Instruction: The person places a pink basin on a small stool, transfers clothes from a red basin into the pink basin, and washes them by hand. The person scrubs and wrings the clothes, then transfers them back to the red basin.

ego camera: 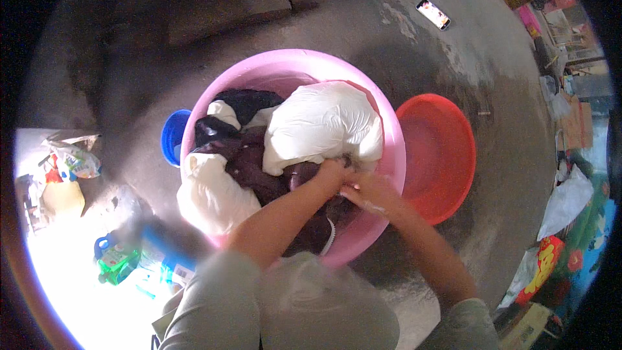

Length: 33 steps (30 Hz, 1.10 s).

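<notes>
A large pink plastic basin (394,155) stands before me, full of laundry. My left hand (335,173) and my right hand (368,190) meet inside it, right of the middle, with fingers bent around cloth. Blur hides which piece they grip. White suds show on my right hand. Beneath and beside my hands lies dark maroon cloth (252,167). A bulging white cloth (323,119) rises just beyond them. Another white cloth (214,194) hangs over the basin's near left rim. Black cloth (252,102) lies at the far left inside. A white zipper-like strip (331,237) shows near me.
A red basin (437,160) stands close on the right; a blue bucket (173,138) stands on the left. On the concrete floor (340,14) lies a lit smartphone (433,14). Detergent bottles (115,260) stand at lower left. Bags and boxes (576,121) line the right side.
</notes>
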Each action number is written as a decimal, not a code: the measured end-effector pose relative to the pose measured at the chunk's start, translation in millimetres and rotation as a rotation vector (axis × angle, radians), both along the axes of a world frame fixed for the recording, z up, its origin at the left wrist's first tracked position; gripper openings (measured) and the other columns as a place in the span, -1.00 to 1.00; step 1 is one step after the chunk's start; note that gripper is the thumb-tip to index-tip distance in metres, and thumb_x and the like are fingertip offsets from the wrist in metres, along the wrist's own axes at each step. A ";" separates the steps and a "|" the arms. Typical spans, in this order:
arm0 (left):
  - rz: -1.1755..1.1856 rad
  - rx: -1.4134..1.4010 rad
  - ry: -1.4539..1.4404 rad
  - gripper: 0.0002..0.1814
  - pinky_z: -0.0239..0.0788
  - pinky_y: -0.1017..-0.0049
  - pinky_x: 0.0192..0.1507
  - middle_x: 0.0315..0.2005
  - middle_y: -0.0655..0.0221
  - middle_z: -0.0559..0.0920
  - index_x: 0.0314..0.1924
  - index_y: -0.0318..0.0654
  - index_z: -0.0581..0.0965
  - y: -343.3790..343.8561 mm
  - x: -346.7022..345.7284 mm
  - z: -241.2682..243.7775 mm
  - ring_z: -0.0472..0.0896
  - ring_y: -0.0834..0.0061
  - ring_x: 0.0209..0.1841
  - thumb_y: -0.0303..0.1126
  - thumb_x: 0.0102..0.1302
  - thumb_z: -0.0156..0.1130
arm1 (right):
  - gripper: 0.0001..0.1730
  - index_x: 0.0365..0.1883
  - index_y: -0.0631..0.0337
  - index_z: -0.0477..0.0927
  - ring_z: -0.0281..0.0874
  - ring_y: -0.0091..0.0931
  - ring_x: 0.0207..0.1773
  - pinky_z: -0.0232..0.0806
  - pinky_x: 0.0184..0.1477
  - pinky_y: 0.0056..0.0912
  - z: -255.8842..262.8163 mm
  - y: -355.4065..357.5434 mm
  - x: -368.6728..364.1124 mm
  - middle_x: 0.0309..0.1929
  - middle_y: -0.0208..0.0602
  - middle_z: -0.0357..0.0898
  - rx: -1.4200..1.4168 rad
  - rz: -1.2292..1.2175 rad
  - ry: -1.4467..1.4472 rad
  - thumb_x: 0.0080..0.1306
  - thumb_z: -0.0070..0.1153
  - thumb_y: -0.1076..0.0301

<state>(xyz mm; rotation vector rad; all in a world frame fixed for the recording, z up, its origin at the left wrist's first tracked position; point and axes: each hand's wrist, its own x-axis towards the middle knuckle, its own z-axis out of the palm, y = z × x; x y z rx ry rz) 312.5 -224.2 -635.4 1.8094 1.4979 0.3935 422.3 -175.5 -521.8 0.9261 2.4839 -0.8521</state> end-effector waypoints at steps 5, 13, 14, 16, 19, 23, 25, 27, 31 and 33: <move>-0.172 0.138 0.202 -0.72 0.21 0.27 -0.09 -0.39 0.17 0.50 -0.25 -0.19 0.46 -51.9 -6.6 90.0 0.47 0.28 -0.21 -0.24 0.06 0.01 | -0.65 -0.26 0.10 0.45 0.30 -0.33 -0.02 0.18 -0.06 -0.30 35.7 48.3 -65.9 -0.12 -0.19 0.37 0.270 -0.006 0.382 0.09 -0.03 0.06; -0.331 0.173 0.543 -0.01 -0.39 -0.29 0.02 0.19 0.34 0.05 0.15 0.14 0.16 -130.5 -98.7 172.9 -0.11 0.18 0.25 0.13 -0.40 0.31 | -0.31 0.04 0.02 0.30 0.20 -0.14 0.07 0.03 0.08 -0.11 -16.8 30.9 -65.9 0.01 0.00 0.27 0.190 -0.213 0.318 0.00 -0.04 -0.18; -0.249 0.097 0.609 0.08 -0.39 -0.29 0.02 0.23 0.35 -0.07 0.18 0.19 0.08 -139.6 -106.3 176.0 -0.17 0.19 0.26 0.16 -0.46 0.32 | -0.38 -0.03 0.10 0.36 0.24 -0.14 0.00 0.07 0.04 -0.13 -19.0 18.8 -54.3 -0.04 -0.01 0.30 0.171 -0.192 0.338 0.02 -0.02 -0.11; -0.098 0.148 0.653 0.10 -0.37 -0.26 0.04 0.22 0.22 -0.09 0.19 0.19 0.06 -148.7 -119.1 171.5 -0.16 0.09 0.25 0.19 -0.47 0.30 | -0.51 -0.15 0.22 0.43 0.28 -0.15 -0.07 0.12 -0.01 -0.16 -14.3 -4.8 -25.1 -0.11 -0.01 0.34 0.196 -0.088 0.281 0.05 -0.01 0.04; 0.025 0.167 0.648 0.14 -0.26 -0.18 0.07 0.20 0.05 -0.14 0.20 0.09 0.04 -145.7 -125.9 167.1 -0.09 -0.01 0.22 0.22 -0.47 0.29 | -0.62 -0.16 0.29 0.41 0.25 -0.18 -0.03 0.12 0.00 -0.15 -10.5 -42.1 23.8 -0.09 0.01 0.31 0.248 0.114 0.379 0.09 -0.05 0.25; -0.179 0.113 0.377 0.10 0.05 -0.21 -0.10 0.21 0.14 -0.14 0.21 0.24 -0.03 -119.1 -106.3 160.8 0.17 -0.12 0.07 0.16 -0.40 0.31 | -0.58 -0.08 0.27 0.34 0.19 -0.18 0.04 0.07 0.07 -0.20 -18.1 -76.9 44.7 -0.04 0.01 0.27 0.110 0.108 0.322 0.08 -0.07 0.28; -0.253 0.054 0.368 0.11 0.07 -0.18 -0.12 0.21 0.17 -0.11 0.18 0.27 0.05 -108.6 -93.9 159.8 0.12 -0.15 0.07 0.13 -0.49 0.35 | -0.53 -0.01 0.25 0.29 0.16 -0.19 0.08 0.05 0.12 -0.25 -35.0 -81.0 32.8 0.00 -0.02 0.25 -0.016 0.082 0.302 0.09 -0.08 0.28; -0.277 0.051 0.389 0.06 0.07 -0.18 -0.14 0.21 0.23 -0.09 0.16 0.35 0.07 -111.1 -93.6 149.7 0.12 -0.16 0.06 0.13 -0.46 0.34 | -0.54 -0.05 0.15 0.35 0.21 -0.22 0.06 0.09 0.08 -0.26 -26.6 -76.6 11.5 0.00 -0.09 0.27 -0.125 0.060 0.241 0.06 -0.04 0.22; -0.350 0.072 0.403 -0.04 0.08 -0.18 -0.17 0.21 0.31 -0.07 0.13 0.44 0.11 -102.8 -93.8 144.3 0.11 -0.17 0.05 0.11 -0.39 0.32 | -0.54 -0.05 0.12 0.33 0.21 -0.25 0.06 0.10 0.06 -0.28 -46.7 -61.0 -4.5 0.00 -0.10 0.27 -0.192 0.005 0.110 0.06 -0.06 0.18; -0.420 0.050 0.454 -0.07 0.04 -0.22 -0.11 0.24 0.39 -0.15 0.16 0.44 0.04 -98.4 -93.5 145.5 0.16 -0.18 0.03 0.17 -0.28 0.25 | -0.56 -0.08 0.14 0.35 0.23 -0.24 0.03 0.12 0.04 -0.28 -61.7 -52.0 -12.0 -0.03 -0.09 0.29 -0.203 -0.005 0.064 0.06 -0.06 0.17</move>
